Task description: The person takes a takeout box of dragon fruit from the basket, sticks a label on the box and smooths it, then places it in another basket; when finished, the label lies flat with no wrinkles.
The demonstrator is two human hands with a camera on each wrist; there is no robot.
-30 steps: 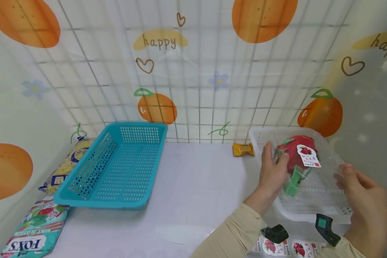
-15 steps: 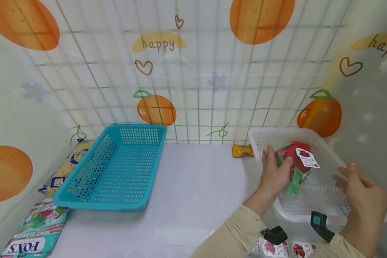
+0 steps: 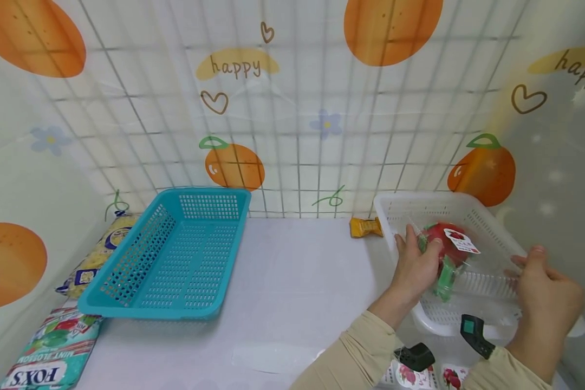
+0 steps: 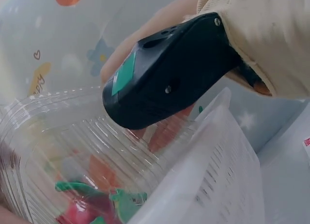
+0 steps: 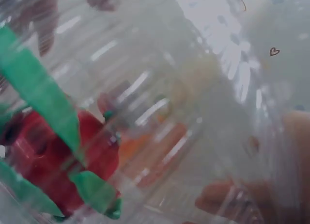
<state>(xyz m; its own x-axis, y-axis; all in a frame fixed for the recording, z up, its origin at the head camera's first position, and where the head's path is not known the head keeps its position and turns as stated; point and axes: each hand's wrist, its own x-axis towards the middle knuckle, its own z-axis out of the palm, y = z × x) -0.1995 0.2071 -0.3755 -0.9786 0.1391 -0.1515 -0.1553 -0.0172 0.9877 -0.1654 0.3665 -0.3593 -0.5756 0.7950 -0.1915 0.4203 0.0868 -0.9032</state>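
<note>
A: At left sits a blue basket (image 3: 175,254); at right, the left hand (image 3: 416,264) and right hand (image 3: 546,292) clasp either end of a clear clamshell box (image 3: 460,260) holding a red dragon fruit (image 3: 446,242), low over the white basket (image 3: 487,222).

B: Best handled level, I'd judge: fingers curled on both ends, the thin plastic unsqueezed, then set flat inside.
</note>
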